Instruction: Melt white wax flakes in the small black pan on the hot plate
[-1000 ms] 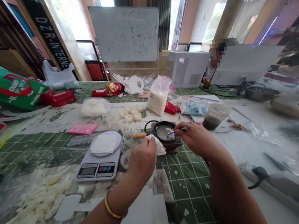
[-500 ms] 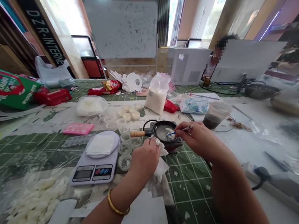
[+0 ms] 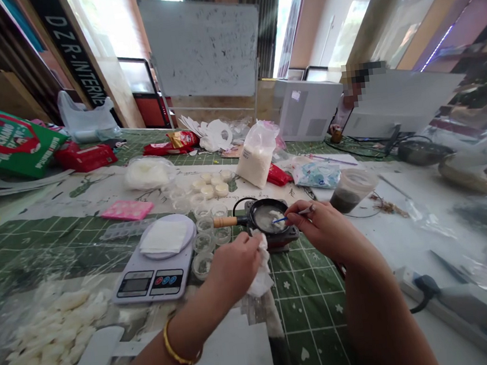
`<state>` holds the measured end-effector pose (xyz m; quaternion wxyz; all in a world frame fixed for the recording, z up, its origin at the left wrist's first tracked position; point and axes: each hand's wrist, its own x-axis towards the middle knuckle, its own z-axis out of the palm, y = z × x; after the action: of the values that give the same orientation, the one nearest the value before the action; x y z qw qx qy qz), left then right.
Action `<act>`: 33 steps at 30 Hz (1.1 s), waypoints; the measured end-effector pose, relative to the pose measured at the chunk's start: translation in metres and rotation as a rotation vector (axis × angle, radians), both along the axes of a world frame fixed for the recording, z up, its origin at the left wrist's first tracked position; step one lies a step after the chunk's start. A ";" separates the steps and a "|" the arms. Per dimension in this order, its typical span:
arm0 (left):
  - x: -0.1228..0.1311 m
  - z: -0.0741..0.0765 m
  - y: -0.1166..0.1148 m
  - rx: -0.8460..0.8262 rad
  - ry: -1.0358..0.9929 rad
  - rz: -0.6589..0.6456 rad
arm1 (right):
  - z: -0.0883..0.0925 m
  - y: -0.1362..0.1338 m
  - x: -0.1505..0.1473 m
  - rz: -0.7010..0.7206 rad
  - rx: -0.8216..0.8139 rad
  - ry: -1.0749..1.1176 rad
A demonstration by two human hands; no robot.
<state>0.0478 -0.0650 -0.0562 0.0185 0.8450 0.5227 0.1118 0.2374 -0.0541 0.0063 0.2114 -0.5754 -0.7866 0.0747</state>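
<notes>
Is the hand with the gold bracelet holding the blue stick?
No, the right hand holds the blue stick; the braceleted left hand holds white tissue.

The green gridded tablecloth (image 3: 312, 320) carries a scale (image 3: 150, 262), clear cups (image 3: 203, 242) and the stand (image 3: 279, 242) under a pan (image 3: 253, 210).

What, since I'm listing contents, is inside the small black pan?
Inside the black pan are cloudy, pale contents, with white lumps toward the right, and the tip of a thin blue stick held by the right hand. The lumps hide what lies beneath them.
</notes>
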 end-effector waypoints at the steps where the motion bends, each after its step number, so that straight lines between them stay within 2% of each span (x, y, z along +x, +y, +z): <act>1: 0.004 -0.002 -0.006 0.021 0.017 -0.011 | 0.000 0.000 0.000 0.002 0.002 -0.002; 4: 0.019 -0.011 -0.017 0.063 0.090 -0.013 | 0.001 0.000 0.001 0.009 -0.004 -0.012; 8: 0.034 -0.019 -0.016 0.087 0.118 0.007 | 0.000 0.001 0.002 0.006 -0.021 -0.011; 13: 0.036 -0.014 -0.006 0.065 0.070 -0.011 | -0.001 0.003 0.002 0.004 -0.017 -0.017; 17: 0.029 -0.006 -0.013 0.003 0.064 -0.019 | -0.001 0.003 0.002 0.003 -0.012 -0.016; 20: 0.021 0.004 -0.029 -0.158 0.042 -0.150 | -0.001 0.003 0.002 0.006 -0.019 0.002; 23: 0.014 0.009 -0.046 -0.353 0.078 -0.446 | 0.001 0.002 0.001 0.000 0.000 0.007; 25: 0.013 0.005 -0.053 -0.452 0.129 -0.592 | 0.001 0.000 0.000 -0.012 0.020 0.005; 27: 0.013 -0.004 -0.057 -0.511 0.165 -0.629 | 0.001 0.000 -0.001 -0.007 0.015 0.021; 30: 0.008 -0.011 -0.060 -0.514 0.176 -0.593 | 0.001 0.001 -0.001 0.018 0.000 0.046; 33: -0.008 0.006 -0.064 -0.526 0.166 -0.576 | 0.000 0.004 0.002 -0.049 0.050 0.019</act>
<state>0.0393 -0.1289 -0.0501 0.2224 0.9296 0.2748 -0.1044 0.2393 -0.0501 0.0067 0.2349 -0.5882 -0.7719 0.0552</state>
